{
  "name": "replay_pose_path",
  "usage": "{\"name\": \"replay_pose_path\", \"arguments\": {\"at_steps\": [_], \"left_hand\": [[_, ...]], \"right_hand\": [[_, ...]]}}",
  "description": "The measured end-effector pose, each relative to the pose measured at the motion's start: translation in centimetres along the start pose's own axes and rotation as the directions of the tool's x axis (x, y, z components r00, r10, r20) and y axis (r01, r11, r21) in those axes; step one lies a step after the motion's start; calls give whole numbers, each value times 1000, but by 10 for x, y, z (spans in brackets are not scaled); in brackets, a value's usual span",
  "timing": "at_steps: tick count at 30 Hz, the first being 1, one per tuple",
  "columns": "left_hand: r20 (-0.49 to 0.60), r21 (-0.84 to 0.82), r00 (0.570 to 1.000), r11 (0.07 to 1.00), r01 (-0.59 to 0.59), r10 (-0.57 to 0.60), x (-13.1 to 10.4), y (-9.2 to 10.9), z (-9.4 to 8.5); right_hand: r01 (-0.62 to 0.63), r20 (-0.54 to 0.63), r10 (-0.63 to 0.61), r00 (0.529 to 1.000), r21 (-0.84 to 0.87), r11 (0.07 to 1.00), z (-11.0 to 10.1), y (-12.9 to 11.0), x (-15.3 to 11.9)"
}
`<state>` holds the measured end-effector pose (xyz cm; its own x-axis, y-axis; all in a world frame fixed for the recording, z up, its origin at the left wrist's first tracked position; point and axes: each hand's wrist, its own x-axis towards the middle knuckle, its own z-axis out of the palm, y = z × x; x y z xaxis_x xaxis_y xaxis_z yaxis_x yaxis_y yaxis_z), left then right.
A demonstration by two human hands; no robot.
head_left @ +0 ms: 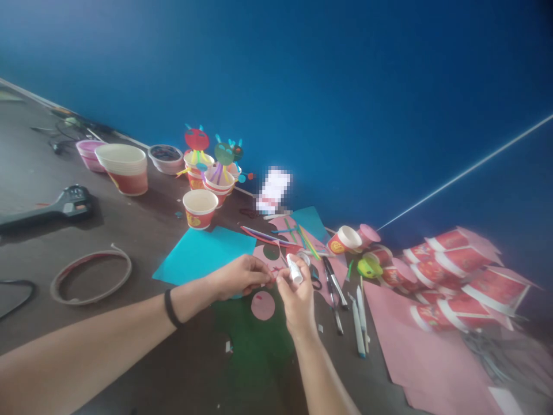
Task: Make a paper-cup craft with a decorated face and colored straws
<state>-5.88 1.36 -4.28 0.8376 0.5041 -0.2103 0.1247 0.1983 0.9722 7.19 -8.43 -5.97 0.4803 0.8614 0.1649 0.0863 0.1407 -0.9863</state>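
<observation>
While the left hand (247, 278) pinches its thumb and forefinger together on a tiny reddish scrap (273, 277), too blurred to identify, the right hand (298, 291) clamps its fingers around a short, smooth white tube (294, 269) with faint printing. The tube tilts in front of the palm, and the right thumb reaches close to the scrap; whether it touches cannot be told.

Just below the fingertips lies a flat pink paper disc (262, 305) with a small red mark, on a dark green sheet (259, 357). A smooth turquoise sheet (207, 251) spreads beyond the left wrist, which wears a thin black band (171, 309).

Beyond the hands, slim coloured strips (309, 241) cross pink paper, and to the right lie slender pens (334, 288) and white markers (358, 323) beside a large matte pink sheet (406, 346).

Round, white-rimmed paper cups stand at the back: a tall nested stack (125, 167), a single red-and-white cup (200, 208), and others topped by a red oval paper head (197, 139) and a green one (224, 153). Red cups with pink paper attached (466, 276) lie on their sides at the right. A pale, narrow ring (125, 276) rests on the dark tabletop (142, 357).
</observation>
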Motion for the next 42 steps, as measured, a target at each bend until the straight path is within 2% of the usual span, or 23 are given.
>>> {"name": "replay_pose_path", "arguments": {"at_steps": [15,22,30,34,38,42], "left_hand": [[-58,65,998,998,-21,25,1,-1,1],[-16,71,999,997,-32,33,3,-3,0],[-17,87,1000,996,-22,24,3,-8,-3],[-48,85,999,996,12,-8,4,-8,-2],[-71,81,997,996,40,-34,3,-6,0],[-54,58,998,998,40,-37,2,-3,2]], "right_hand": [[62,37,-60,998,-56,996,0,-1,-1],[30,45,-30,999,-9,1000,0,1,-1],[-29,-12,30,999,62,998,-2,-4,1],[-75,38,71,997,110,991,-4,-5,1],[-73,82,68,994,59,996,-4,-2,0],[-45,77,47,996,-26,999,-4,3,1]]}}
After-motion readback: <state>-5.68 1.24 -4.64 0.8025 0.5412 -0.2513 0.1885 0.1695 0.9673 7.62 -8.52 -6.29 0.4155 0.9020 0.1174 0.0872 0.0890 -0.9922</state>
